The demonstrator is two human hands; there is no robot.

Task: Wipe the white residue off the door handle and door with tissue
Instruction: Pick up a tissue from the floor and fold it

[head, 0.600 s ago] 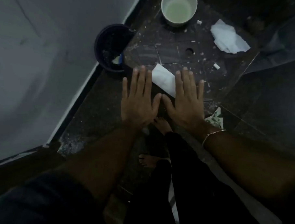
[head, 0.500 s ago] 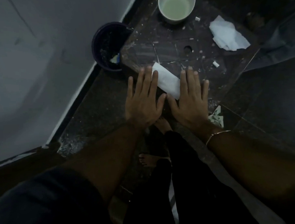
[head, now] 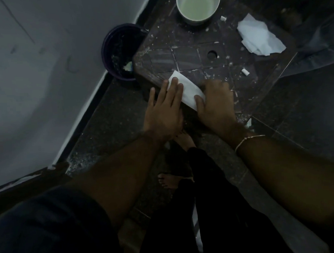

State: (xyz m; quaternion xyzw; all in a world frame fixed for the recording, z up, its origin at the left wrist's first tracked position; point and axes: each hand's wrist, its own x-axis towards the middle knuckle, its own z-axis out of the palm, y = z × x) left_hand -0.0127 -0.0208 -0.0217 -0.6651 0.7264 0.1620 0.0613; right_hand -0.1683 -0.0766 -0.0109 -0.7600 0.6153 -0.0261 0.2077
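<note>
Both hands have closed in on the folded white rectangular tissue (head: 185, 87) lying on the dark, white-speckled glass door panel (head: 188, 54). The left hand (head: 164, 109) lays straight fingers on its near end; the right hand (head: 215, 101), earlier flat, now curls, thumb pressing the tissue's other end. A white bowl of pale liquid (head: 198, 5) stands well beyond.

dim home interior: dark stone floor (head: 108, 117), grey wall (head: 45, 74), bucket (head: 119, 52)

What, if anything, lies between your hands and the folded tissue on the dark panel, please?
Nothing visible: the left hand rests its fingers on the folded tissue, and the right hand grips its other end on the panel.
</note>
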